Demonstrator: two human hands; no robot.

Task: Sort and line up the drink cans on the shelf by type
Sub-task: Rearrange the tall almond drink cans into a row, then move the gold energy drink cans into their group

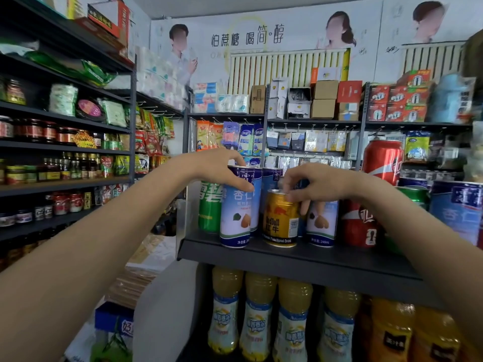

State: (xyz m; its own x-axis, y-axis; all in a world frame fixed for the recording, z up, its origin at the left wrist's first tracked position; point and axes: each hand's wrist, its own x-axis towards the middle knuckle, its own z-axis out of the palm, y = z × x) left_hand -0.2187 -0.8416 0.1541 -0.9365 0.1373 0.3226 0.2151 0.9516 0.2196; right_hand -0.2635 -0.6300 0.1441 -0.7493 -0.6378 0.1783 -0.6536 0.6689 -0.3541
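At frame centre, the left hand [219,168] grips the top of a tall blue-white can [236,210] on the dark shelf [300,259]. The right hand [316,186] pinches the rim of a gold can [281,218] just beside it. Green [209,210] and red cans [362,223] flank them; yellow bottles [258,317] stand below.

Dark shelf [300,259]: left hand [219,169] grips tall blue-white can [236,212]; right hand [316,185] pinches top of gold can [281,218]. Green can [209,210] far left, red can [359,223] right; yellow bottles [258,314] below.
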